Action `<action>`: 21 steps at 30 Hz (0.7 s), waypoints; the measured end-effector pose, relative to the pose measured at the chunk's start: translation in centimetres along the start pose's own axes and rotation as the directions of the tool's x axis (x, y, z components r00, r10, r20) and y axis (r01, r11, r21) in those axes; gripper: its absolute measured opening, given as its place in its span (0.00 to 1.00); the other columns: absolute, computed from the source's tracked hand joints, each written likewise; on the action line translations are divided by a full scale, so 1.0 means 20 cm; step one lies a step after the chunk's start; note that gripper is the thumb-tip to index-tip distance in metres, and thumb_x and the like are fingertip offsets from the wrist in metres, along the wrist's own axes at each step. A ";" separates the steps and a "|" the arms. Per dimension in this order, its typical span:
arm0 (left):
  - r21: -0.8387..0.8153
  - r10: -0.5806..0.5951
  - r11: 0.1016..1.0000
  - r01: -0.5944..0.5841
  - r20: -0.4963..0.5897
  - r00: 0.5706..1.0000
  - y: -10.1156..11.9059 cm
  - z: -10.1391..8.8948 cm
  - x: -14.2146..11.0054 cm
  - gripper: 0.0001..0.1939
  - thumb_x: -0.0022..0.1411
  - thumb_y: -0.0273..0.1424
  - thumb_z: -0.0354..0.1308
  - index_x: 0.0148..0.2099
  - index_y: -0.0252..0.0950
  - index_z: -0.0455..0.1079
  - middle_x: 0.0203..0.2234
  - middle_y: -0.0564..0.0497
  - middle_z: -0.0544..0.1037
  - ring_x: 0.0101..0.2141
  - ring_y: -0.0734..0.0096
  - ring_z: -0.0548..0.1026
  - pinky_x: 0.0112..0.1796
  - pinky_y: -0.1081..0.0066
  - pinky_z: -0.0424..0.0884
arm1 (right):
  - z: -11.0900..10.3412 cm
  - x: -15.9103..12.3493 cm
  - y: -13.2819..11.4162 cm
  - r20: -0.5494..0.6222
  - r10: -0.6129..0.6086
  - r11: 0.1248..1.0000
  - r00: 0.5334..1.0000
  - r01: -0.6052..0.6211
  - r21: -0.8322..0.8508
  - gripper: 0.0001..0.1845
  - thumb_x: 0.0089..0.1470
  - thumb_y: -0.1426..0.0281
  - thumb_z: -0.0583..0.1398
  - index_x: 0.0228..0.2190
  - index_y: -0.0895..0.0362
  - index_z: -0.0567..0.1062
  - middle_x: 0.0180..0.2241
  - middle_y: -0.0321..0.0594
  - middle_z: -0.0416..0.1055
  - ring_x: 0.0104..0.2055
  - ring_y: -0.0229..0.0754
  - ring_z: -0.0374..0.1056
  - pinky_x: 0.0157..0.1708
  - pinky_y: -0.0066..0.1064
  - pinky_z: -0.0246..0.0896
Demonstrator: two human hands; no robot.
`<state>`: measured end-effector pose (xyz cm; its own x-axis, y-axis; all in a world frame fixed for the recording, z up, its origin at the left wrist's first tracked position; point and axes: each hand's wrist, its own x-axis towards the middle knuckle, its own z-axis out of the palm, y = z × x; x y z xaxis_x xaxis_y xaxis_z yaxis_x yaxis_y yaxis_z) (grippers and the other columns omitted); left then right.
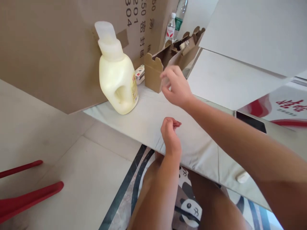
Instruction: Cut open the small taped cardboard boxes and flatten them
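Observation:
My right hand (177, 85) hovers over the cloth-covered table beside an open brown cardboard box (153, 72). Its fingers are bent into a pinch, slightly blurred, with something pale between them that I cannot make out. Closer to the table's edge, my left hand (170, 135) is held just over the cloth with curled fingers. The inside of that hand is hidden. To the left stands a pale yellow detergent jug (115, 70) with a translucent cap and a moulded handle. A small packet (139, 74) lies between the jug and the cardboard box.
A large carton (59, 41) rises behind the jug. Two plastic bottles, one small (170, 28) and one with a green label (178, 22), stand beyond the brown box. White panels (223, 76), a dark flat object (250, 121) and a white item (243, 177) are at right. Red legs (35, 195) show lower left.

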<state>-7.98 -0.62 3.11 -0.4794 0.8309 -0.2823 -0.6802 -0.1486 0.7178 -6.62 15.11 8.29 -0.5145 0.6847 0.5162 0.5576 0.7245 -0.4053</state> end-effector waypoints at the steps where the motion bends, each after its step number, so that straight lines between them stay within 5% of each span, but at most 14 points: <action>1: 0.013 0.018 1.000 -0.018 0.004 1.000 0.01 0.00 0.01 0.11 0.60 0.29 0.50 0.25 0.39 0.64 0.24 0.52 0.66 0.30 0.69 0.69 0.40 0.67 0.68 | 0.07 0.12 0.04 0.015 -0.004 1.000 1.000 0.004 0.000 0.14 0.56 0.73 0.56 0.45 0.55 0.70 0.57 0.49 0.64 0.40 0.41 0.73 0.47 0.44 0.70; 4: 0.054 0.041 0.998 -0.041 -0.007 0.999 0.04 0.00 0.02 0.12 0.60 0.30 0.49 0.24 0.40 0.64 0.24 0.51 0.67 0.31 0.67 0.69 0.40 0.66 0.67 | 0.23 0.35 0.14 0.101 0.110 0.994 0.989 -0.108 -0.024 0.13 0.54 0.73 0.58 0.43 0.60 0.73 0.53 0.51 0.67 0.47 0.49 0.74 0.53 0.52 0.69; 7: 0.074 0.106 0.992 -0.105 -0.013 0.994 0.04 -0.03 0.02 0.12 0.61 0.30 0.49 0.25 0.41 0.63 0.24 0.51 0.67 0.32 0.67 0.69 0.41 0.65 0.66 | 0.21 0.32 0.14 0.113 0.225 0.973 0.968 -0.217 -0.081 0.14 0.52 0.74 0.59 0.42 0.61 0.74 0.47 0.51 0.73 0.51 0.54 0.72 0.55 0.55 0.67; 10: 0.128 0.287 0.952 -0.278 -0.055 0.956 0.07 -0.08 0.04 0.11 0.61 0.30 0.49 0.26 0.41 0.62 0.25 0.52 0.67 0.33 0.67 0.69 0.41 0.66 0.67 | -0.02 0.00 0.03 -0.004 0.133 0.991 0.991 -0.133 -0.014 0.11 0.54 0.73 0.57 0.40 0.57 0.75 0.44 0.46 0.76 0.44 0.48 0.73 0.51 0.47 0.69; 12: 0.183 0.437 0.894 -0.409 -0.155 0.886 0.10 -0.10 0.05 0.09 0.62 0.30 0.49 0.27 0.41 0.62 0.27 0.52 0.68 0.34 0.68 0.70 0.42 0.68 0.67 | -0.22 -0.32 -0.08 -0.039 0.144 0.989 0.989 -0.142 0.039 0.08 0.58 0.68 0.56 0.34 0.55 0.75 0.36 0.42 0.76 0.35 0.43 0.72 0.41 0.40 0.70; 15: 0.258 0.568 0.818 -0.514 -0.226 0.791 0.13 -0.10 0.02 0.09 0.65 0.31 0.47 0.32 0.42 0.63 0.30 0.52 0.70 0.37 0.68 0.72 0.44 0.68 0.68 | -0.49 -0.82 -0.21 -0.188 0.216 0.976 0.958 -0.207 0.066 0.11 0.57 0.63 0.59 0.25 0.52 0.67 0.29 0.38 0.71 0.34 0.44 0.69 0.36 0.38 0.64; 17: 0.301 0.593 0.782 -0.546 -0.091 0.800 0.12 -0.06 -0.05 0.10 0.68 0.33 0.46 0.34 0.43 0.66 0.34 0.50 0.72 0.41 0.66 0.74 0.47 0.67 0.70 | -0.59 -1.08 -0.26 -0.453 0.316 0.948 0.833 -0.256 0.190 0.15 0.55 0.64 0.58 0.22 0.52 0.59 0.28 0.37 0.68 0.31 0.44 0.66 0.32 0.36 0.58; 19: 0.353 0.577 0.729 -0.587 0.146 0.804 0.10 -0.01 -0.13 0.10 0.69 0.35 0.48 0.37 0.44 0.70 0.41 0.47 0.74 0.48 0.62 0.74 0.51 0.64 0.69 | -0.63 -1.26 -0.28 -0.574 0.415 0.908 0.706 -0.286 0.305 0.13 0.51 0.67 0.58 0.24 0.51 0.56 0.27 0.35 0.66 0.27 0.42 0.61 0.30 0.34 0.55; 21: 0.404 0.534 0.645 -0.649 0.369 0.761 0.05 0.03 -0.21 0.10 0.68 0.38 0.52 0.40 0.44 0.74 0.49 0.43 0.74 0.56 0.58 0.71 0.57 0.61 0.66 | -0.65 -1.37 -0.28 -0.647 0.470 0.881 0.600 -0.277 0.383 0.12 0.48 0.70 0.58 0.27 0.49 0.56 0.25 0.32 0.64 0.25 0.41 0.57 0.29 0.33 0.53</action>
<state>-6.32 -3.97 5.44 -0.5229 0.7508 0.4035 0.0959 -0.4185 0.9031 12.77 -8.66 6.17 0.3750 0.7003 0.6075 0.3842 0.4790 -0.7893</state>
